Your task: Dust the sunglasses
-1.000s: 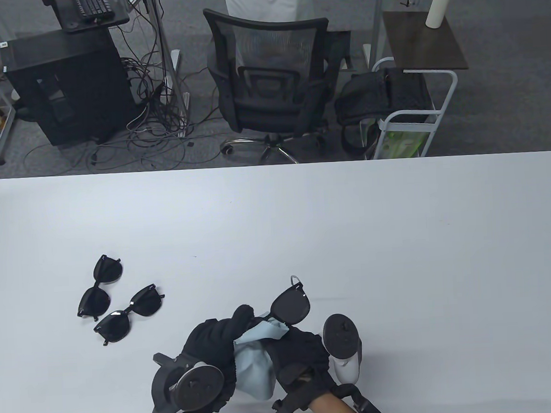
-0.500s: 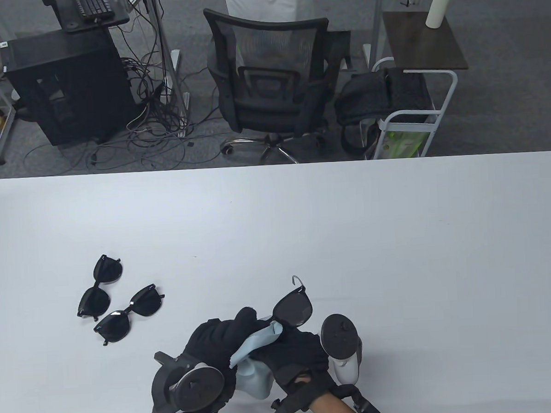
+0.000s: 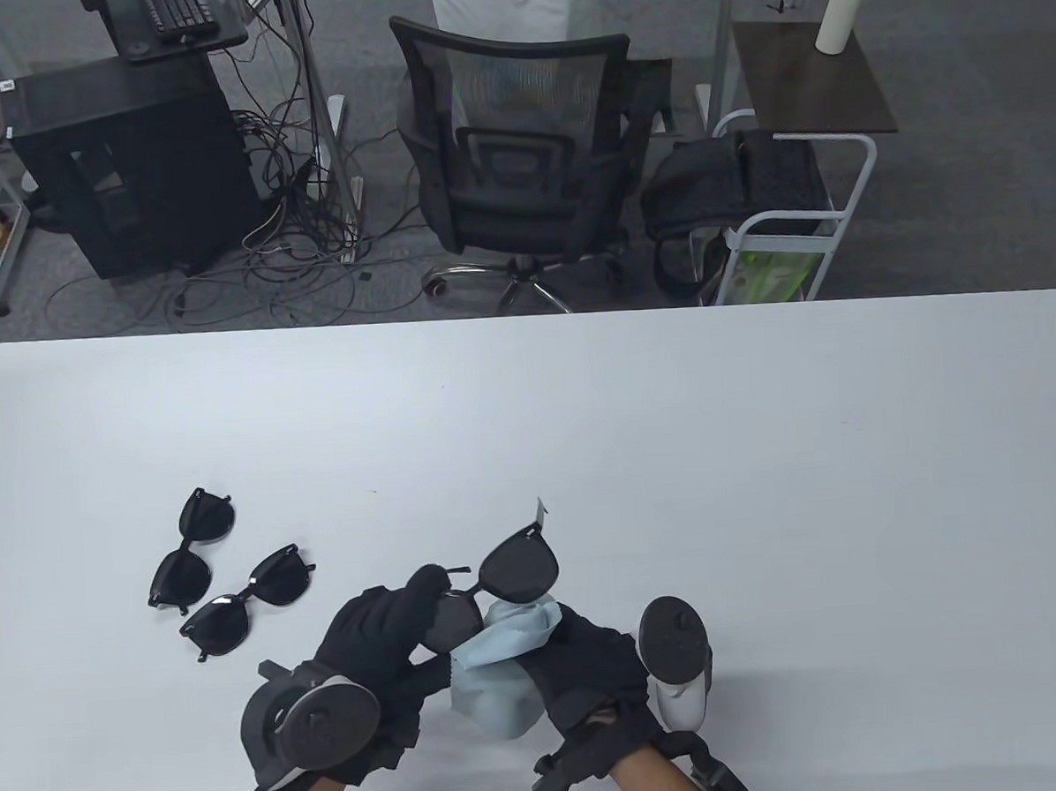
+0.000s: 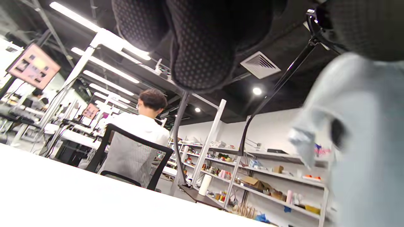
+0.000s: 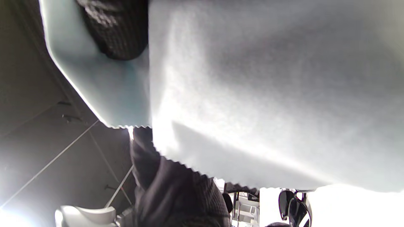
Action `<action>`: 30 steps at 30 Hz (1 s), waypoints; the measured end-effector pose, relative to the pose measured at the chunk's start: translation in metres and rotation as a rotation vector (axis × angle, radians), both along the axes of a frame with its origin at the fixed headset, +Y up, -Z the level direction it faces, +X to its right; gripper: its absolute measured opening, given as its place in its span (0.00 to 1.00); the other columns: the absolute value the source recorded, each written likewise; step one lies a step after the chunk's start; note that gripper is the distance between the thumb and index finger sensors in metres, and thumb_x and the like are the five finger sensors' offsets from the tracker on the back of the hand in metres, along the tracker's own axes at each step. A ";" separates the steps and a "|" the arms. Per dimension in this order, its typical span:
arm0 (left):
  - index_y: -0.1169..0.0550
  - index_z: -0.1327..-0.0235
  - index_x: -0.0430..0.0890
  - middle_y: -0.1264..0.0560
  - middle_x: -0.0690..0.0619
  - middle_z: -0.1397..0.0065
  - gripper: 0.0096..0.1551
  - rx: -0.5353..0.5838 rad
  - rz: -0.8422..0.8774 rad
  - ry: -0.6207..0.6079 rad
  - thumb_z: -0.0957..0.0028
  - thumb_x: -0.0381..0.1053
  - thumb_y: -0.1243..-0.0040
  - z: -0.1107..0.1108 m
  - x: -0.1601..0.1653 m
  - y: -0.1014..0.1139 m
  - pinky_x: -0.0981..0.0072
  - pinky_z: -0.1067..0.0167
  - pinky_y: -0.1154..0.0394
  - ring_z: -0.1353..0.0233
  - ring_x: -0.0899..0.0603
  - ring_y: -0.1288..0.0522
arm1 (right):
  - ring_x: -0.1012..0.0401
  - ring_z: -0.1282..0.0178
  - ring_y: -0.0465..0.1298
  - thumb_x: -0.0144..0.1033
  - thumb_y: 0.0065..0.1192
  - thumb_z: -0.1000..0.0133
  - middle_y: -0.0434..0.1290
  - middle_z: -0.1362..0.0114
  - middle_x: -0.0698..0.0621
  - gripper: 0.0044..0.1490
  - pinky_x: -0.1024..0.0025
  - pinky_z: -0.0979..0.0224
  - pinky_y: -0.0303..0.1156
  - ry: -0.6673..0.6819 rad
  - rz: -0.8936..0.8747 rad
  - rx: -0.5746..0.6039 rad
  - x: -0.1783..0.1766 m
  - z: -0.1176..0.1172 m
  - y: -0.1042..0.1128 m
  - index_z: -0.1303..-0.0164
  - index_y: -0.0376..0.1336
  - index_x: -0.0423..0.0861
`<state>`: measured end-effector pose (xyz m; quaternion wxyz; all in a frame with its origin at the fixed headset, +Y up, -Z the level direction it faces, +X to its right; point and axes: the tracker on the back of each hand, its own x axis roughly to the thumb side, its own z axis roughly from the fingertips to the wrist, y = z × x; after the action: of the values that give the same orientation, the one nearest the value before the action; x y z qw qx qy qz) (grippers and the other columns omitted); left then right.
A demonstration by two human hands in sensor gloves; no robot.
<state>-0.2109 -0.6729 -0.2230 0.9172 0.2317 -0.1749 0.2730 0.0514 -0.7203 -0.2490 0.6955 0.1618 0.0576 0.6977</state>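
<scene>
Sunglasses [image 3: 494, 587] with black frames and dark lenses sit up off the white table [image 3: 761, 454], caught between the two gloved hands near its front edge. The left hand [image 3: 377, 638] grips them at one lens, thumb on top and fingers curled under, so that lens is partly hidden behind the glove; the other lens pokes out free on the far side, with a temple arm tip sticking up beyond it. From the left wrist view the fingers [image 4: 202, 47] hang in dark and dotted at the top, and two thin black temple arms trail down from them. The right hand [image 3: 591, 662] sits just to the right of the sunglasses, fingers closed around a pale blue cloth [image 3: 506, 657], which bunches up under the free lens and touches the frame there, the rest drooping toward the table between the wrists. In the right wrist view the cloth [image 5: 252, 94] fills nearly everything, its zigzag-cut edge showing, with one dark fingertip pressed into it at the top. Well to the left of the held sunglasses, two more black pairs [image 3: 223, 575] lie flat on the table, side by side and touching or nearly so. Beyond the table's far edge stands a black mesh office chair [image 3: 515, 149].
</scene>
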 end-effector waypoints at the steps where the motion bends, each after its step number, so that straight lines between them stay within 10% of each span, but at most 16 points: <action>1: 0.42 0.25 0.63 0.25 0.68 0.40 0.57 -0.007 0.022 0.008 0.70 0.78 0.38 -0.002 -0.005 0.000 0.55 0.33 0.25 0.49 0.57 0.15 | 0.55 0.44 0.82 0.54 0.63 0.46 0.81 0.45 0.55 0.28 0.53 0.31 0.71 -0.002 0.021 0.007 0.003 -0.001 0.003 0.43 0.66 0.48; 16: 0.42 0.24 0.63 0.24 0.68 0.40 0.57 0.018 -0.024 0.071 0.69 0.78 0.38 -0.003 -0.015 0.003 0.54 0.33 0.25 0.50 0.56 0.15 | 0.55 0.50 0.84 0.54 0.67 0.51 0.84 0.50 0.55 0.28 0.53 0.35 0.73 -0.388 0.455 0.097 0.113 -0.006 0.084 0.47 0.70 0.49; 30: 0.43 0.26 0.68 0.26 0.70 0.37 0.56 0.254 -0.332 -0.082 0.71 0.75 0.35 0.027 0.033 0.010 0.52 0.29 0.28 0.44 0.56 0.17 | 0.44 0.49 0.82 0.69 0.63 0.54 0.81 0.46 0.38 0.52 0.44 0.44 0.74 0.032 0.161 -0.218 0.087 -0.003 0.065 0.43 0.67 0.32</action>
<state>-0.1782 -0.6633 -0.1958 0.9050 0.3024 -0.2808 0.1033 0.1388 -0.6552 -0.2525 0.6498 0.0912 0.1569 0.7381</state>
